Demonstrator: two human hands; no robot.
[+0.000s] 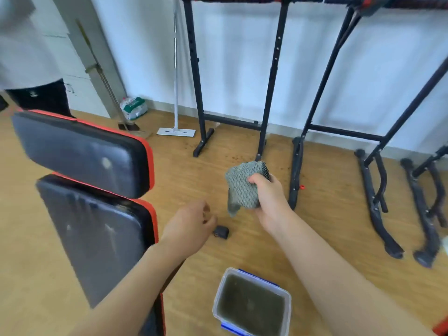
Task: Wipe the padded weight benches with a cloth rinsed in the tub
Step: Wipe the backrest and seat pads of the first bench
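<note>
1. My right hand (269, 202) is clenched around the grey knitted cloth (243, 187), bunched up in the air above the wooden floor (242, 146); one limp corner dangles below.
2. My left hand (191, 226) is loosely curled and holds nothing.
3. The clear plastic tub of murky water (252, 304) sits on the floor just right of the black padded bench with red trim (97, 224).
4. The cloth looks soft, light and probably damp; I'd spread it flat under my palm for wiping.

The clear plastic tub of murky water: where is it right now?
In the head view, the clear plastic tub of murky water sits on the wooden floor at bottom centre, between the person's forearms, right of the black padded bench.
</note>
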